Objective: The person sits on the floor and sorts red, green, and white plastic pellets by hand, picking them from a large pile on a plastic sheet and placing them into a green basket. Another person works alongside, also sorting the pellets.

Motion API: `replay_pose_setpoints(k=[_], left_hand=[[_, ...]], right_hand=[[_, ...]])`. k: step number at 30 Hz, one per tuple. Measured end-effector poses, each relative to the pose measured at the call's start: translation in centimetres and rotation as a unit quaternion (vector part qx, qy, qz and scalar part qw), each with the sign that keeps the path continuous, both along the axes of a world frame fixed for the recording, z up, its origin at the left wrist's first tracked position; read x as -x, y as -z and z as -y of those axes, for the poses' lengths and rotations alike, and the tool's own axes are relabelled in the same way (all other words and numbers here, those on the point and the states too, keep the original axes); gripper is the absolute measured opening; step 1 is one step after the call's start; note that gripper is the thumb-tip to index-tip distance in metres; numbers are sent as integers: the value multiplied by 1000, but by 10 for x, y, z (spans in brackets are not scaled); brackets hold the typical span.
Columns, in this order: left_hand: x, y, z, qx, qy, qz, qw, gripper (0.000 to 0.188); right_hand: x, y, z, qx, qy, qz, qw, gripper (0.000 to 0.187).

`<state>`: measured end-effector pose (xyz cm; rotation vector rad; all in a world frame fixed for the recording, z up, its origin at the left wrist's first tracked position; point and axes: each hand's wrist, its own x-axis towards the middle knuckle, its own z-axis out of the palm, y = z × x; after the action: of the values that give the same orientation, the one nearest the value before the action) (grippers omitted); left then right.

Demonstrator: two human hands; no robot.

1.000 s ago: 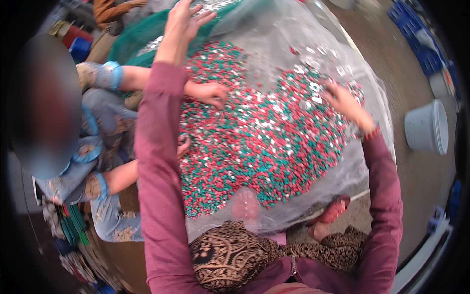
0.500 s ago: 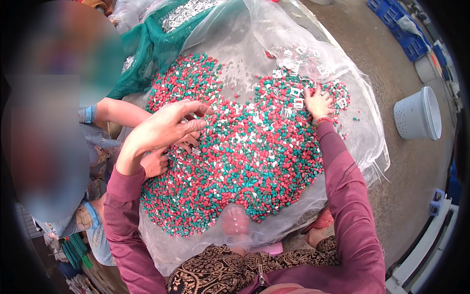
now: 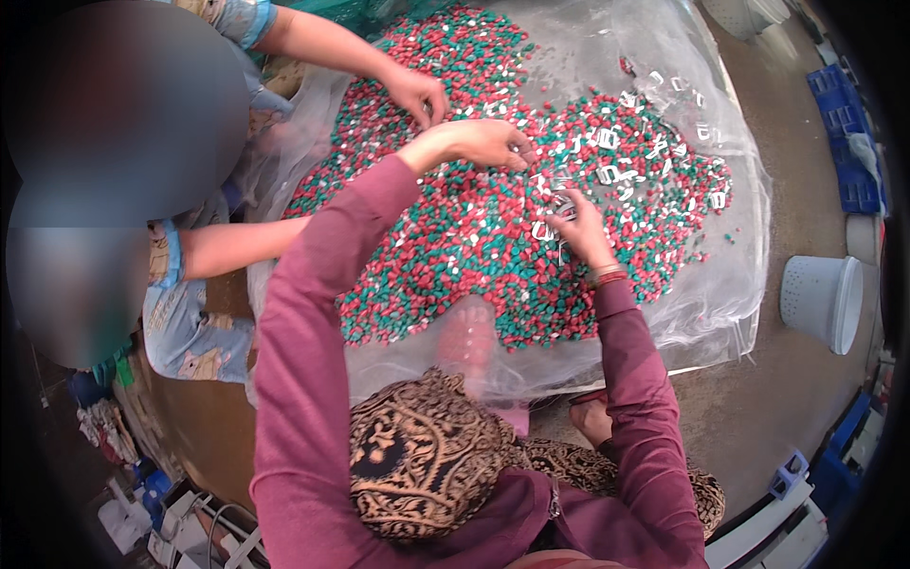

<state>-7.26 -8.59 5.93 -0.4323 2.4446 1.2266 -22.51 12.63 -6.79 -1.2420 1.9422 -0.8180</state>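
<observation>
A wide heap of small red and green pebble-like pieces (image 3: 455,228), with white bits mixed in, lies spread on a sheer whitish net sheet (image 3: 749,237). Over the middle of the heap is my left hand (image 3: 483,144), its fingers curled together; whatever they hold, if anything, is hidden. Closer to me and to the right, my right hand (image 3: 580,229) closes its thumb and fingers on white buckle-shaped pieces (image 3: 563,204). Similar white frame-shaped pieces (image 3: 608,174) are scattered to the right on top of the heap.
At the left another person reaches in; one hand (image 3: 417,97) is over the heap, just beyond my left wrist. A perforated white bucket (image 3: 809,294) stands on the floor to the right. Farther back are blue crates (image 3: 846,142). My bare foot (image 3: 466,332) is at the heap's near edge.
My right hand has come inward from the heap's right side and now grips white pieces. My left hand has moved right, its fingers curling in. The view has shifted too.
</observation>
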Motion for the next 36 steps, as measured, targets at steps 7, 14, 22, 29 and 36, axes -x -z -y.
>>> replay_pose_setpoints(k=[7,14,22,29,36], left_hand=[[1,50,-62,20,-54,73,996,37],[-6,87,-150,234,-49,-97,966,30],[-12,16,-109,-85,-266,-41,960,34],[-6,74,-82,205,-115,-271,934,24],[51,68,-95,-239,-256,-146,925,32]], right_hand=[[4,-79,-28,-18,182,496,849,37],[23,-72,-59,33,164,547,821,35],[27,-51,-94,15,226,468,854,37],[10,-72,-85,16,239,418,876,14],[25,-64,-106,31,252,261,931,13]])
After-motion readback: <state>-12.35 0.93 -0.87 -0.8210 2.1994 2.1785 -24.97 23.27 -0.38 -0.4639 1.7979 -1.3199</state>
